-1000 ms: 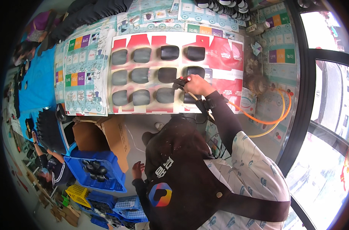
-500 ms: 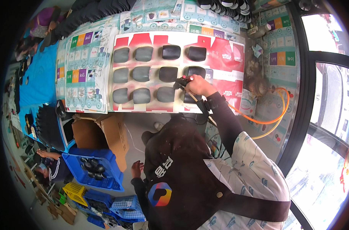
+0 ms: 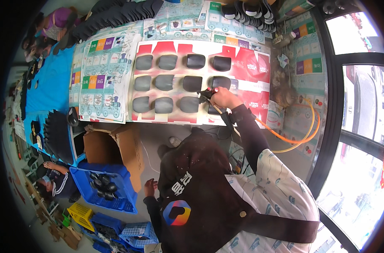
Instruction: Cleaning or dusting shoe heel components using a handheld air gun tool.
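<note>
My right hand (image 3: 224, 98) is closed around a spray gun (image 3: 207, 94), its nozzle pointing left over the lower rows of curved pads. A hose runs down from the gun's grip. Rows of these rounded pads lie apart on a red and white cardboard sheet (image 3: 247, 109). Those at the left, such as one grey pad (image 3: 163, 105), are lighter; those at the right, such as one black pad (image 3: 222, 63), are darker. Nearest the nozzle is a dark grey pad (image 3: 189, 104). My hand partly covers the lower right pad. Down beside my apron, my left hand (image 3: 150, 186) hangs empty, fingers loosely apart.
Printed sheets (image 3: 101, 84) cover the table at left. Stacked dark pieces (image 3: 120, 19) line the back. An orange hose (image 3: 285, 134) loops at right. Below stand a cardboard box (image 3: 101, 147) and a blue crate (image 3: 82, 185) of black parts. People sit at far left.
The whole view has shifted, so the table appears farther right. My right hand with the spray gun has come slightly nearer to me over the pads. My left hand still hangs down.
</note>
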The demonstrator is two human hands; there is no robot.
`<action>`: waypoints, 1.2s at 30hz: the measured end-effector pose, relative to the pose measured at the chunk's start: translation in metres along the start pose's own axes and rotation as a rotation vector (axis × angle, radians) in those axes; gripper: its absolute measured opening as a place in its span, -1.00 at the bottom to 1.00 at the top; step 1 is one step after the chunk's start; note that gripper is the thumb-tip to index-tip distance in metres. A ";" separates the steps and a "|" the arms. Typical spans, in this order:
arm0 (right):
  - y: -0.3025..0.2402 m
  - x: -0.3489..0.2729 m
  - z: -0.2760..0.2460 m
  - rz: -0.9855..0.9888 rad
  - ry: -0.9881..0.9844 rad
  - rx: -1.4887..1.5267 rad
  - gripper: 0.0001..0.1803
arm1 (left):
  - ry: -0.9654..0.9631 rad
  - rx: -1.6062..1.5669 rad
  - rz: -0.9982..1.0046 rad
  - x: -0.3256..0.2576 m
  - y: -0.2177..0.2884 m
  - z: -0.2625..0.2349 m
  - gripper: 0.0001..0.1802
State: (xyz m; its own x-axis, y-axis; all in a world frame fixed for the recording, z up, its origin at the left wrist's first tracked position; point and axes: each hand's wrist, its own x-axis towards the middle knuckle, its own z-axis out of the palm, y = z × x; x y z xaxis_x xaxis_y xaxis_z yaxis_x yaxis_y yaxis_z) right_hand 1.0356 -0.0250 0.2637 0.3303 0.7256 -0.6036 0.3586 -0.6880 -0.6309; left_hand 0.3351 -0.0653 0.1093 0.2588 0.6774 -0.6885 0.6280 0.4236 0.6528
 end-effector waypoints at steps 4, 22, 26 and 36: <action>0.016 0.004 0.015 -0.007 0.078 -0.003 -0.77 | -0.011 0.009 -0.040 -0.002 -0.005 -0.008 -0.64; 0.029 -0.009 0.041 -0.113 0.296 -0.195 -0.80 | 0.076 -0.325 -0.357 -0.013 -0.066 -0.006 -0.67; -0.007 -0.033 0.036 -0.050 0.136 -0.102 -0.77 | 0.093 -0.361 -0.363 -0.016 -0.071 -0.005 -0.67; -0.005 -0.024 0.047 -0.229 0.202 -0.281 -0.78 | 0.034 -0.322 -0.346 0.007 -0.062 -0.014 -0.66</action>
State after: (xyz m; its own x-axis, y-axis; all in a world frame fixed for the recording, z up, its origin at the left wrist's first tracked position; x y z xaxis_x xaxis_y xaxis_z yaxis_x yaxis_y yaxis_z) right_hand 0.9842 -0.0394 0.2588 0.3690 0.8657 -0.3381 0.6580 -0.5003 -0.5628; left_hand 0.2877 -0.0785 0.0685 0.0473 0.4806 -0.8757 0.4125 0.7890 0.4553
